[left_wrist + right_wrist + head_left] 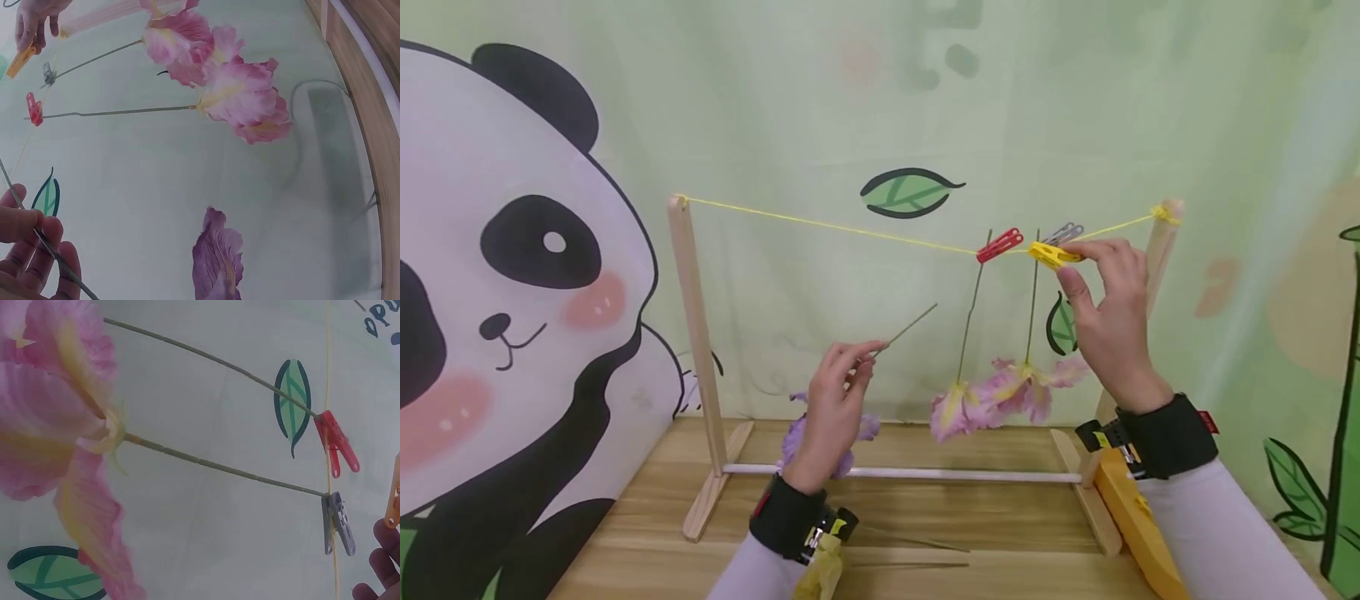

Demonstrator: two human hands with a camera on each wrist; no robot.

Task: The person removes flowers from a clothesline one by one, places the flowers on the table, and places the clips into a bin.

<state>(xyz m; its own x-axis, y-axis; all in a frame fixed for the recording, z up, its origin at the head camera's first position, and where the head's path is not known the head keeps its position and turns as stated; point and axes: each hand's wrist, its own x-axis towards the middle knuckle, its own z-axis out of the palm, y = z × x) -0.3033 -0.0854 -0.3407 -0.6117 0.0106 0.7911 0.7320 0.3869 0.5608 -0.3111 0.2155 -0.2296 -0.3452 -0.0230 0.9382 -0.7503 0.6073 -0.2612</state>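
Observation:
My left hand (833, 408) pinches the thin stem (913, 323) of a purple artificial flower (217, 256), whose bloom hangs below the hand. Up at the yellow string (827, 225), my right hand (1112, 321) pinches a yellow clothespin (1049, 254) between thumb and fingers. In the head view it overlaps a grey clothespin (337, 522), which clips a pink flower (1022, 387) upside down to the string. Left of that, a red clothespin (999, 246) clips another pink flower (957, 410) by its stem.
The string runs between two wooden posts (695, 333), joined low down by a white rod (955, 475). More stems (910, 565) and a yellowish flower (822, 571) lie on the wooden table (1000, 521) near my left wrist. A yellow container (1138, 533) stands beside the right foot.

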